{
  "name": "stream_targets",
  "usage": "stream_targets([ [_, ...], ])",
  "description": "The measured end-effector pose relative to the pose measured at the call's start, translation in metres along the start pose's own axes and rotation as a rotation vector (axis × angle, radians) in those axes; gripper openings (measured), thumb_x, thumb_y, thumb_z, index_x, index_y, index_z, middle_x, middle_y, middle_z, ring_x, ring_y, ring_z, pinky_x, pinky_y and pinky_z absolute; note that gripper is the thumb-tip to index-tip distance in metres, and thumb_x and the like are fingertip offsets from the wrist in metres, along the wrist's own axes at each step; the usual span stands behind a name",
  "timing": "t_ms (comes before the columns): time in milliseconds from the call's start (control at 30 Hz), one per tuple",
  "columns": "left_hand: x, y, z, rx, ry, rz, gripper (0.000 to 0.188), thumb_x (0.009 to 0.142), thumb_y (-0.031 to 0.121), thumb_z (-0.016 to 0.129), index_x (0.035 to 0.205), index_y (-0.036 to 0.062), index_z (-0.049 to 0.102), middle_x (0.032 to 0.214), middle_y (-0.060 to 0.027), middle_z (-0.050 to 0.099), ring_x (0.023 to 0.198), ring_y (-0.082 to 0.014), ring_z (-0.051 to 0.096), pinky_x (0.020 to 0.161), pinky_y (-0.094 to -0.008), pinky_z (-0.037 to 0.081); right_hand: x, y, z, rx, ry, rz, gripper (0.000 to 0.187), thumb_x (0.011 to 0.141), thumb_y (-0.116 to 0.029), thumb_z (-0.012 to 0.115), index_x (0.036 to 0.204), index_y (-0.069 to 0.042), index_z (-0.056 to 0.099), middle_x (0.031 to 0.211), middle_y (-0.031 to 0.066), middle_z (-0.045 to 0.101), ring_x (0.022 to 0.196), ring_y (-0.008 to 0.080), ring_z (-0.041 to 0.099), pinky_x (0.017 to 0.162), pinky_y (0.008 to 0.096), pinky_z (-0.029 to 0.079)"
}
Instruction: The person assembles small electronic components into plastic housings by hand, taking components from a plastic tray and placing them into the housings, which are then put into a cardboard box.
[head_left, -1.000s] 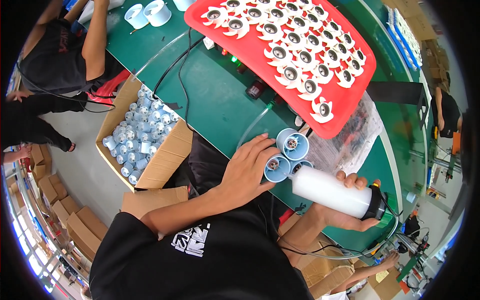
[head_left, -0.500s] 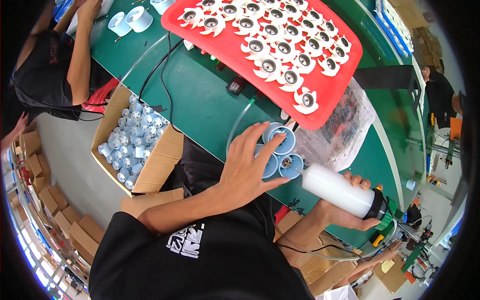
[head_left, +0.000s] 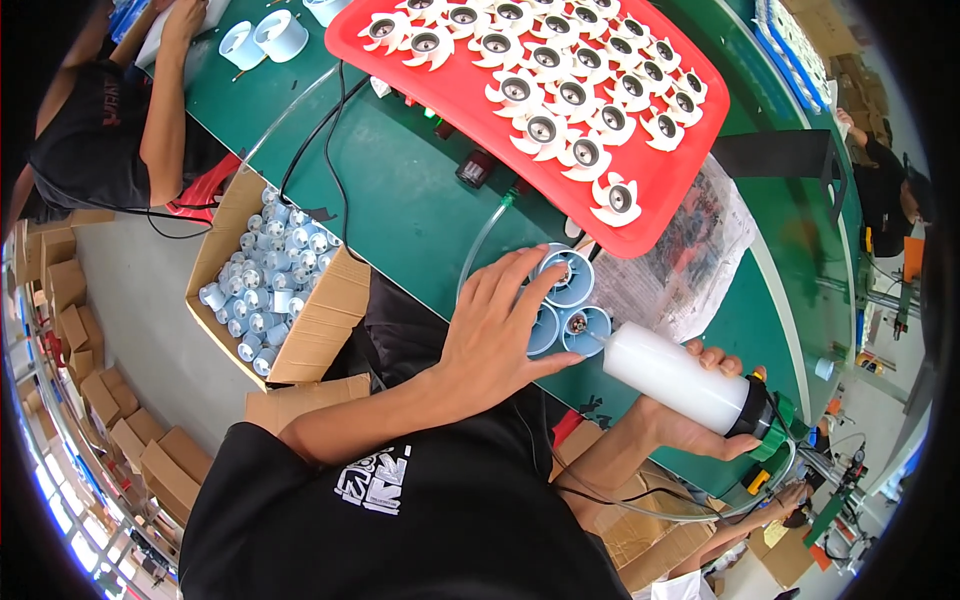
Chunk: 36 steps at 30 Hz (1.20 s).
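Three light-blue plastic cups [head_left: 599, 318] stand clustered on the green bench, with small metal parts visible inside the right one. My left hand [head_left: 492, 325] curves around the cluster, its thumb against the right cup's near side and a forefinger at the far cup's opening. That hand partly covers the left cup. In my right hand [head_left: 705, 425] lies a white dispensing syringe barrel [head_left: 665, 372] with a black and green end cap, held tilted. Its thin nozzle points into the right cup; the exact tip is hard to make out.
Beyond the cups sits a red tray [head_left: 655, 205] of white fan impellers [head_left: 541, 130]. Printed paper [head_left: 690, 265] lies under its right side. At left, a cardboard box [head_left: 318, 335] holds many blue cups. Cables [head_left: 338, 170] cross the bench. A co-worker's arm [head_left: 160, 140] is at far left.
The syringe nozzle reaches slightly farther over the right cup. My left forefinger has shifted a little at the far cup, showing more of its inside. The whole view has moved slightly.
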<state>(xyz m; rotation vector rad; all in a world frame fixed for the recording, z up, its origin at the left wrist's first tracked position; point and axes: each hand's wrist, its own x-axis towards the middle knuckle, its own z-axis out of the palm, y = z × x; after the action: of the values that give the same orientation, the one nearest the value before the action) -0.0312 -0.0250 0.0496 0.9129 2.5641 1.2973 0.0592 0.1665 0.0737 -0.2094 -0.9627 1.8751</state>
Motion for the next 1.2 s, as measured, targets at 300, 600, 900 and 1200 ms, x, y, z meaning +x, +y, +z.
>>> stream_targets([
  [300, 0.0, 0.0, 0.0, 0.006, 0.008, -0.01, 0.089, 0.065, 0.037, 0.086, 0.138, 0.0067, 0.044, 0.141, -0.0144, 0.04, 0.126, -0.0347, 0.043, 0.103, -0.0461, 0.035, -0.001, 0.001, 0.0, -0.029, -0.049, -0.024, 0.086, 0.082, -0.078, 0.045, 0.134, -0.009, 0.041, 0.094, 0.0109, 0.055, 0.078, 0.027, 0.054, 0.076, 0.047, 0.044],
  [600, 0.001, 0.001, 0.0, 0.005, 0.014, -0.009, 0.088, 0.064, 0.036, 0.087, 0.137, 0.0075, 0.045, 0.142, -0.0143, 0.041, 0.124, -0.0348, 0.044, 0.102, -0.0453, 0.036, -0.002, 0.001, 0.003, -0.053, -0.025, -0.027, 0.089, 0.081, -0.079, 0.046, 0.135, -0.008, 0.041, 0.094, 0.0107, 0.055, 0.078, 0.027, 0.054, 0.076, 0.0473, 0.044],
  [900, 0.001, 0.0, -0.001, 0.013, 0.005, -0.019, 0.09, 0.064, 0.036, 0.087, 0.138, 0.0085, 0.044, 0.142, -0.0144, 0.041, 0.125, -0.0344, 0.044, 0.103, -0.045, 0.036, 0.001, -0.002, 0.008, 0.002, -0.013, -0.019, 0.087, 0.082, -0.077, 0.046, 0.135, -0.008, 0.041, 0.094, 0.0109, 0.055, 0.077, 0.0265, 0.053, 0.075, 0.0456, 0.044],
  [1200, 0.002, 0.004, -0.001, -0.021, 0.015, -0.036, 0.101, 0.065, 0.037, 0.087, 0.144, 0.0025, 0.034, 0.143, -0.0168, 0.043, 0.131, -0.033, 0.042, 0.106, -0.0442, 0.034, 0.019, 0.018, 0.035, 0.046, -0.068, -0.038, 0.092, 0.08, -0.08, 0.045, 0.13, -0.003, 0.045, 0.095, 0.0122, 0.056, 0.082, 0.0288, 0.056, 0.078, 0.05, 0.047],
])
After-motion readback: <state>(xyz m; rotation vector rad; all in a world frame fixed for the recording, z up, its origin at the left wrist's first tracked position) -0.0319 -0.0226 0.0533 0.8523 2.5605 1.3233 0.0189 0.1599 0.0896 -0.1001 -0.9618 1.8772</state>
